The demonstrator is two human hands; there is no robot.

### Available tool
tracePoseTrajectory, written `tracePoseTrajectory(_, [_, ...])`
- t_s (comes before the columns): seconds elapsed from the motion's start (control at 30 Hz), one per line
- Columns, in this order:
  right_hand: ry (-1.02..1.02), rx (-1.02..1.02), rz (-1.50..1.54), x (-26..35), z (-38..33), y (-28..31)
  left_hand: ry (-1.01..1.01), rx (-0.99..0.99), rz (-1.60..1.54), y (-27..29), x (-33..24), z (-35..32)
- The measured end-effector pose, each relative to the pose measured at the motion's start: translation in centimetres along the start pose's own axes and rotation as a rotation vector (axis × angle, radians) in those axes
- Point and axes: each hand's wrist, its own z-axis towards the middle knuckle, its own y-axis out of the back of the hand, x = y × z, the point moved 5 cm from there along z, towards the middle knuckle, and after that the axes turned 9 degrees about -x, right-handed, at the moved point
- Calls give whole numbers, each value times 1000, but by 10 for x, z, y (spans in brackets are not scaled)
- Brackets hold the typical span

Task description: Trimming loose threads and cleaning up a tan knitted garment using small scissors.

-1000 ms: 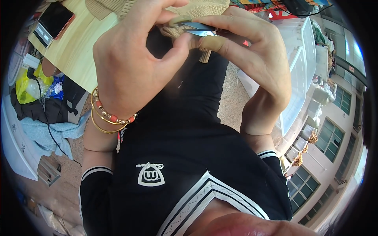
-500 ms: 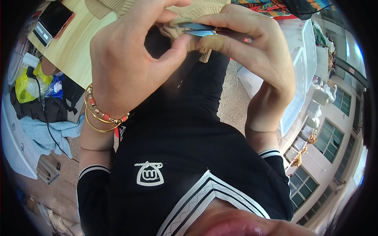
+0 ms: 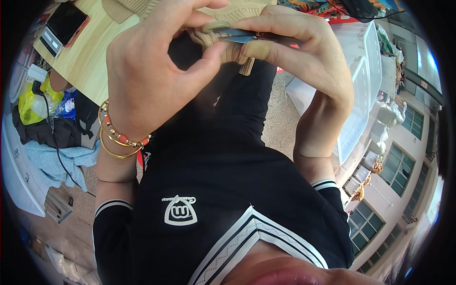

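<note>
Beige ribbed knitwear (image 3: 242,10) hangs over the table's near edge and above my lap. My left hand (image 3: 142,71) pinches part of it between thumb and fingers; bracelets circle that wrist. From the right, my right hand (image 3: 311,52) grips a pair of small thread snips (image 3: 241,38), thumb below and fingers above. Their metal blades point left, slightly apart, against the knit beside my left thumb. Tan coverings wrap the right thumb and a finger. Whether a thread lies between the blades is too small to tell.
A light wooden table (image 3: 85,57) stands at the upper left, carrying a dark-screened device (image 3: 67,23). Clear plastic bins (image 3: 356,99) stand on the right. At the left are a yellow plastic bag (image 3: 31,104), a light blue cloth (image 3: 59,164) and a hanging black cable (image 3: 57,147).
Both hands have shifted slightly left, with the snips still in the right hand and the knit still pinched in the left. The blades remain at the knit.
</note>
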Motion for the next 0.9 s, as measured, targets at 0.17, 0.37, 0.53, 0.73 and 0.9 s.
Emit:
tracePoseTrajectory(0.17, [-949, 104, -269, -7, -20, 8, -1, 16, -41, -1, 0, 2])
tracePoseTrajectory(0.37, [-661, -30, -330, -8, -21, 3, 25, 1, -26, -2, 0, 1])
tracePoseTrajectory(0.53, [-676, -8, -498, 6, -19, -3, 0, 0, -5, -2, -2, 2])
tracePoseTrajectory(0.73, [-593, -14, -621, 10, -17, -9, 6, -5, -24, 0, -1, 1])
tracePoseTrajectory(0.9, [-656, -92, -529, 7, -28, -14, 21, -25, -32, 2, 4, -5])
